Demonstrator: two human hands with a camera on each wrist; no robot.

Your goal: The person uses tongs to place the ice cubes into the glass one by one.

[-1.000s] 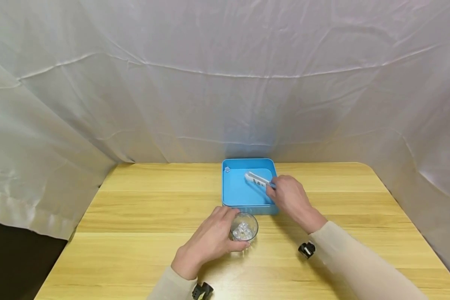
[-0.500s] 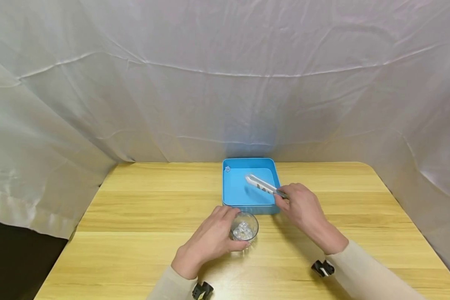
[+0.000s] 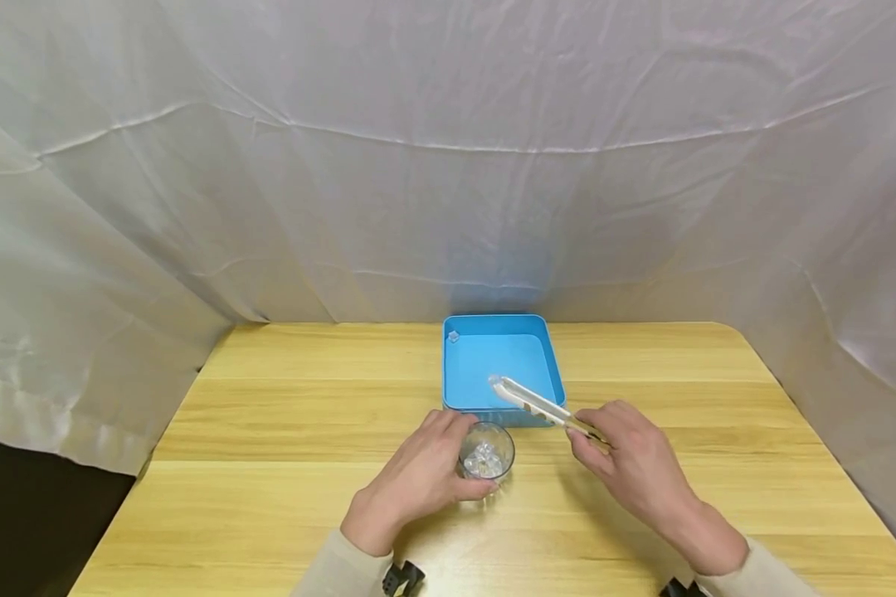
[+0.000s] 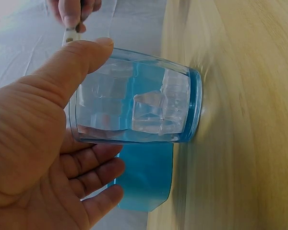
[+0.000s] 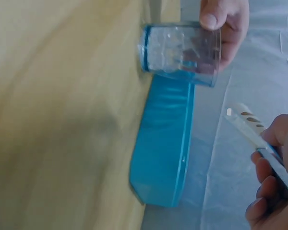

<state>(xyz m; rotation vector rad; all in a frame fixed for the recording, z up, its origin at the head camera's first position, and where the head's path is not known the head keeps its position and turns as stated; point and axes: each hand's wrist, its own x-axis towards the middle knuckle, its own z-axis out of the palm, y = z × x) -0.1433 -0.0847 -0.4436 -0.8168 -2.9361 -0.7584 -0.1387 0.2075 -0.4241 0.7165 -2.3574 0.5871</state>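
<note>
My left hand (image 3: 421, 464) holds a clear drinking glass (image 4: 101, 103) upright on the table, thumb on the near side and fingers on the far side. Clear ice-like cubes (image 4: 156, 115) lie in its bottom. In my right hand (image 3: 638, 464) is a pair of tongs (image 3: 530, 400), gripped by the handle. Their pale tips hang above the near part of a blue box (image 3: 485, 356), up and to the right of the glass. A small clear piece seems to sit between the tips. One clear cube (image 3: 453, 337) lies in the box's far left corner.
The wooden table (image 3: 284, 414) runs to a pale grey curtain (image 3: 418, 207) at the back and sides. The blue box stands just behind the glass, near the table's far edge. A dark area (image 3: 30, 514) shows beyond the left edge.
My right hand has drawn back toward the near right, bringing the tongs from over the middle of the box to its near side. The left hand and glass have stayed put.
</note>
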